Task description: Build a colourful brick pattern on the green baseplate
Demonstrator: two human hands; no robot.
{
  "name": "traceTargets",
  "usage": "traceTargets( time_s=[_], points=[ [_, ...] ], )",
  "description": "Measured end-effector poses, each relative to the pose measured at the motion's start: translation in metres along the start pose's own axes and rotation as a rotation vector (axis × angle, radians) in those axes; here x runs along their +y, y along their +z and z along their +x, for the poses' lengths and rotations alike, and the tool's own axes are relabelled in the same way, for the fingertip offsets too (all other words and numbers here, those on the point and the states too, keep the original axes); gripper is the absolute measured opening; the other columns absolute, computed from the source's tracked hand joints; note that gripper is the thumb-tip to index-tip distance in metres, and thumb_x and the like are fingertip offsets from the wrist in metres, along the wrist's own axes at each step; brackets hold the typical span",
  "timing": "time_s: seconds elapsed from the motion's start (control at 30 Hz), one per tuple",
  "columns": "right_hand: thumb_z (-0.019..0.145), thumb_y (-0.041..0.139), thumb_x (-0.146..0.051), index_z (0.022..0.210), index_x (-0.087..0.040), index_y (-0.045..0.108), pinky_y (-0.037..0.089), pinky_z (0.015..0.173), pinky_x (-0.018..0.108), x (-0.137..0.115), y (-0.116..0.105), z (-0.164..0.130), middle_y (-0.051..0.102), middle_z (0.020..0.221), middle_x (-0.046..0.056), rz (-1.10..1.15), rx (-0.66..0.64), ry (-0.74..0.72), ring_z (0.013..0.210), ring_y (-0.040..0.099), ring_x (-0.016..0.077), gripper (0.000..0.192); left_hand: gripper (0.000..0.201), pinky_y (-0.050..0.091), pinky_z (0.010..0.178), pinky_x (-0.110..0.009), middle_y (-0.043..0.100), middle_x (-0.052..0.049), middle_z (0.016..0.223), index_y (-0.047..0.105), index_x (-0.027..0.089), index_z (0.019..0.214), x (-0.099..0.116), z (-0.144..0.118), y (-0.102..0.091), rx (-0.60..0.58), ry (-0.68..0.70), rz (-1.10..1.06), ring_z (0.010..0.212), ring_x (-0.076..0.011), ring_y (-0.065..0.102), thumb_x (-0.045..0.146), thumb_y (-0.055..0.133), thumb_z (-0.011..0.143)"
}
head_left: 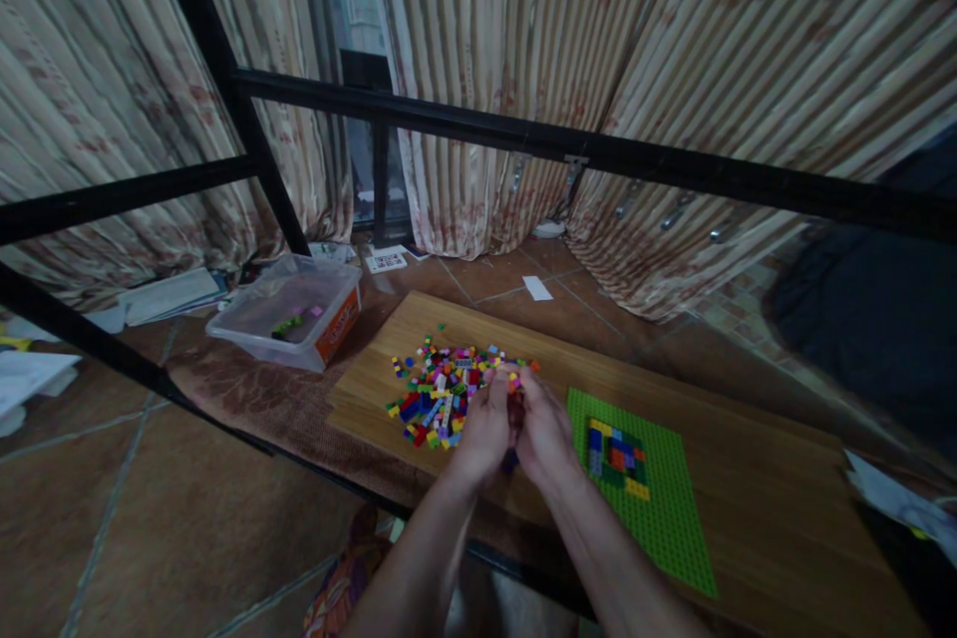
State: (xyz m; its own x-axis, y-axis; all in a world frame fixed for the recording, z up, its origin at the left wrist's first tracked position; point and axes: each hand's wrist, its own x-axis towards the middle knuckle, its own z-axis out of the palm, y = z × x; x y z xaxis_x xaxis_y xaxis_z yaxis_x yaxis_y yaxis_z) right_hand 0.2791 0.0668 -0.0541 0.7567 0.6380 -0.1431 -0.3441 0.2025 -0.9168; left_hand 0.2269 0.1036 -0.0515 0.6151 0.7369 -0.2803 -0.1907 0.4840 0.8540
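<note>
My left hand [484, 431] and my right hand [543, 427] are cupped together at the right side of a loose pile of toy building bricks [447, 399]. Their fingers curl inward, and a few small bricks [515, 380], yellow and pink, show between the fingertips; whatever else lies in the palms is hidden. To the right of my right hand lies a green baseplate [673, 518]. Blue, yellow, red and dark green bricks [617, 457] are fixed on it in a blocky patch.
The wooden board [763, 478] carries pile and baseplate. Left of it, a clear plastic box [284, 344] with an orange label holds some bricks. A black metal rail [478, 122] crosses beyond the board, before striped curtains [478, 30]. Papers [171, 296] lie at the left.
</note>
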Motion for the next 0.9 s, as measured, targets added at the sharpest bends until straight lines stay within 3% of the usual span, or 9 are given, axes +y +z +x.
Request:
traceTargets(
  time_s=[0.1, 0.17, 0.27, 0.4, 0.5, 0.6, 0.77, 0.9],
  points=[
    [0.074, 0.062, -0.053, 0.099, -0.023, 0.069, 0.037, 0.040, 0.020, -0.011, -0.002, -0.004, 0.055, 0.058, -0.006, 0.048, -0.089, 0.147, 0.045, 0.046, 0.0084, 0.039, 0.050, 0.013, 0.037, -0.016, 0.033, 0.008, 0.047, 0.046, 0.017, 0.064, 0.009, -0.003, 0.003, -0.106, -0.219, -0.190, 0.036, -0.0024, 0.019, 0.065, 0.055, 0.074],
    [0.072, 0.066, -0.052, 0.106, -0.025, 0.066, 0.030, 0.033, 0.017, -0.016, -0.003, -0.007, 0.049, 0.054, -0.009, 0.032, -0.116, 0.174, 0.038, 0.036, 0.0051, 0.044, 0.052, 0.011, 0.036, -0.016, 0.034, 0.008, 0.047, 0.045, 0.017, 0.065, 0.013, -0.003, 0.003, -0.148, -0.273, -0.257, 0.036, -0.0020, 0.019, 0.068, 0.055, 0.073],
    [0.070, 0.070, -0.050, 0.107, -0.024, 0.065, 0.027, 0.029, 0.016, -0.018, -0.003, -0.007, 0.049, 0.053, -0.009, -0.031, -0.128, 0.118, 0.035, 0.032, 0.0040, 0.046, 0.056, 0.014, 0.036, -0.016, 0.038, 0.007, 0.046, 0.044, 0.018, 0.063, 0.011, -0.002, 0.003, -0.160, -0.282, -0.250, 0.035, -0.0031, 0.025, 0.072, 0.051, 0.072],
    [0.072, 0.068, -0.050, 0.098, -0.021, 0.068, 0.032, 0.034, 0.018, -0.015, -0.002, -0.004, 0.060, 0.058, -0.003, -0.046, -0.120, 0.048, 0.041, 0.044, 0.0077, 0.039, 0.059, 0.022, 0.036, -0.020, 0.046, 0.002, 0.047, 0.051, 0.017, 0.062, 0.006, -0.001, 0.000, -0.114, -0.090, 0.008, 0.036, -0.0069, 0.036, 0.074, 0.042, 0.077],
    [0.073, 0.068, -0.048, 0.091, -0.021, 0.071, 0.048, 0.056, 0.025, -0.012, -0.004, 0.000, 0.070, 0.079, 0.002, -0.042, -0.127, -0.011, 0.066, 0.061, 0.0145, 0.032, 0.048, 0.037, 0.047, -0.022, 0.056, -0.001, 0.058, 0.061, 0.016, 0.073, 0.006, 0.000, -0.003, -0.057, 0.204, 0.265, 0.050, -0.0113, 0.050, 0.063, 0.050, 0.081],
    [0.074, 0.067, -0.045, 0.088, -0.021, 0.072, 0.049, 0.076, 0.031, -0.008, -0.007, 0.002, 0.072, 0.094, 0.004, -0.044, -0.109, -0.040, 0.085, 0.063, 0.0186, 0.028, 0.036, 0.045, 0.068, -0.026, 0.066, -0.005, 0.081, 0.065, 0.018, 0.091, 0.007, 0.000, -0.004, -0.032, 0.410, 0.427, 0.075, -0.0165, 0.061, 0.050, 0.049, 0.087],
    [0.076, 0.064, -0.045, 0.090, -0.023, 0.072, 0.044, 0.091, 0.035, -0.008, -0.004, 0.000, 0.071, 0.100, 0.004, -0.061, -0.108, -0.101, 0.095, 0.062, 0.0203, 0.027, 0.039, 0.047, 0.078, -0.030, 0.067, -0.010, 0.095, 0.062, 0.014, 0.100, 0.001, -0.001, -0.001, -0.038, 0.469, 0.594, 0.086, -0.0194, 0.063, 0.040, 0.032, 0.096],
    [0.073, 0.067, -0.044, 0.079, -0.023, 0.071, 0.047, 0.086, 0.034, -0.004, 0.004, 0.000, 0.072, 0.090, 0.003, 0.000, -0.057, -0.119, 0.090, 0.063, 0.0202, 0.023, 0.037, 0.047, 0.079, -0.032, 0.067, -0.012, 0.099, 0.059, 0.014, 0.106, -0.002, -0.003, 0.001, 0.022, 0.474, 0.698, 0.086, -0.0207, 0.064, 0.036, 0.031, 0.097]
  ],
)
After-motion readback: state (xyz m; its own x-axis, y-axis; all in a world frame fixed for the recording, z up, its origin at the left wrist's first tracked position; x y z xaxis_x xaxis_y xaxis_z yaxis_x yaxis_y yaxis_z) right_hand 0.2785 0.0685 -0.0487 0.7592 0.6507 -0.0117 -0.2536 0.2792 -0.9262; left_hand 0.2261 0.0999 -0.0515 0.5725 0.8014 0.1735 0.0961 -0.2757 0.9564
